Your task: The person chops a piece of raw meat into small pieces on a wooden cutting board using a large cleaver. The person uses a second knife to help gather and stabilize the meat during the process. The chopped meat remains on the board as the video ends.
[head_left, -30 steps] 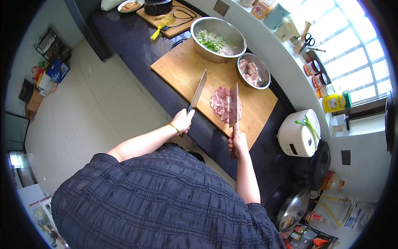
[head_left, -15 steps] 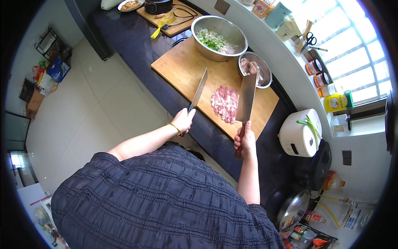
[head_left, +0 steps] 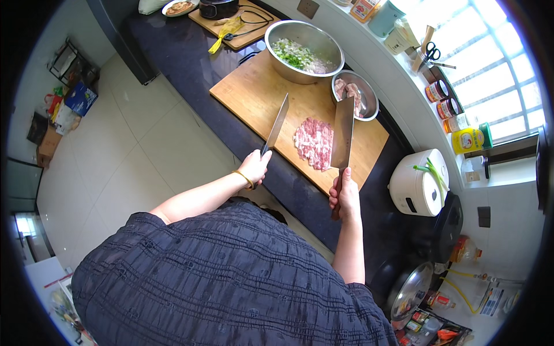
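Your right hand, clasping the cleaver, is shifting toward three o'clock, baring the chopped meat. Your left hand is gripping a knife.

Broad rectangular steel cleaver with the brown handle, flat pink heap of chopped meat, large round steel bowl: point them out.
Broad rectangular steel cleaver (head_left: pixel 343 132), head view: middle of the blade.
Flat pink heap of chopped meat (head_left: pixel 314 144), head view: its centre.
Large round steel bowl (head_left: pixel 320 41), head view: bare inner wall.
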A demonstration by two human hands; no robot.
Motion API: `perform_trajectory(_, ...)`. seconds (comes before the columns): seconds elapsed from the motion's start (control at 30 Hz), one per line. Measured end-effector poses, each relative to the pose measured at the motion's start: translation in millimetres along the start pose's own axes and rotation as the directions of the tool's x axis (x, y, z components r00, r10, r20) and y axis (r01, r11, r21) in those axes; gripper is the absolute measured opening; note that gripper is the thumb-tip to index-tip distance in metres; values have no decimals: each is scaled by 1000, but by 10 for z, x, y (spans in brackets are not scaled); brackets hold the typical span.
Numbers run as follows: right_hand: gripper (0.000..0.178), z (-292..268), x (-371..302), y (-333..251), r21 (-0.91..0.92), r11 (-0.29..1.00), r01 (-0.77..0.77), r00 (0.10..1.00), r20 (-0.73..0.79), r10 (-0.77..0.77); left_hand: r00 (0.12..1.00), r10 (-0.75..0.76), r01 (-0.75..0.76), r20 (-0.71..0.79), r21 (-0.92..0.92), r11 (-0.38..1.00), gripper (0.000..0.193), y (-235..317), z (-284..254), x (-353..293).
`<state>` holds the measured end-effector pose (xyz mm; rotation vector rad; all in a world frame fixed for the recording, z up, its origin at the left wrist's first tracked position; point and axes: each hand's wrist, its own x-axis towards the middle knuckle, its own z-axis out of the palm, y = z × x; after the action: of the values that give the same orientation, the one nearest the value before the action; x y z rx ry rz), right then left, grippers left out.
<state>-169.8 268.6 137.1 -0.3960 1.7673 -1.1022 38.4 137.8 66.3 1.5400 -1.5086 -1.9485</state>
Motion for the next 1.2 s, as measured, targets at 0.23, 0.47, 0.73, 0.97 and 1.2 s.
perform_trajectory(0.23,55,53,5,-82,25,999,42,999,25,-43,1000,1,-1,-2,-6,1000,32,-11,-4,9)
perform_trajectory(0.47,57,179,344,393,-92,988,-125,992,-20,124,1000,6,-6,11,6,1000,32,10,23,12)
perform_trajectory(0.73,54,230,279,139,-33,998,61,998,23,-60,1000,1,-1,-12,19,1000,31,-27,-6,11)
perform_trajectory(0.97,55,219,375,90,-170,974,-147,986,57,159,1000,4,-4,3,5,1000,31,-25,-10,-1)
perform_trajectory(1.2,53,532,279,236,-67,998,20,997,80,-15,1000,9,-9,15,-26,1000,30,-10,5,-2)
